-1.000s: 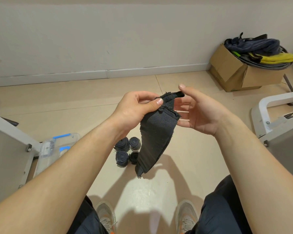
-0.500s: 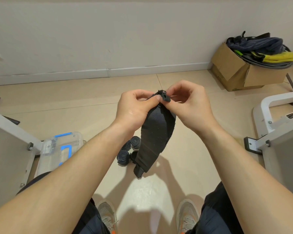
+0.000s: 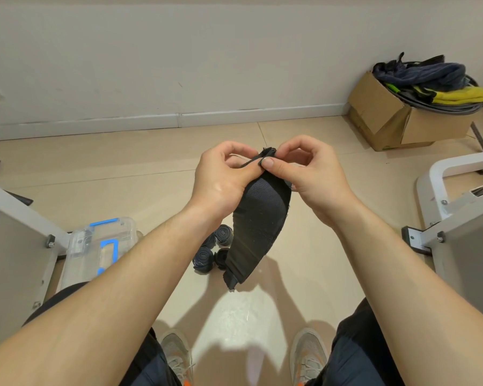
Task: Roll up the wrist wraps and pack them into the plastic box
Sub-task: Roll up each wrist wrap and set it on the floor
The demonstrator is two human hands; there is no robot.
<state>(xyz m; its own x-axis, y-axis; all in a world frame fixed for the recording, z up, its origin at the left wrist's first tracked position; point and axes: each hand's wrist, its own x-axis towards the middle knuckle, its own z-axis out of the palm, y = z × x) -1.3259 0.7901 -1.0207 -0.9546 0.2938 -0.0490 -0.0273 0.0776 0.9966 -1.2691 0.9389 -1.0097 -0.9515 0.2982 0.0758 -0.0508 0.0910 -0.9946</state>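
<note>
While four rolled wraps (image 3: 213,250) sit on the floor beside the plastic box (image 3: 101,246), left hand (image 3: 221,181) and right hand (image 3: 313,174) — fingers curled — pinch the black wrist wrap's (image 3: 258,224) top end, its tail hanging free.

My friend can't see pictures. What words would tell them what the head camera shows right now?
A left hand and a right hand pinch the top end of a black wrist wrap that hangs down between them. Below, on the floor, lie rolled wraps, with a clear plastic box with blue latches to their left.
</note>
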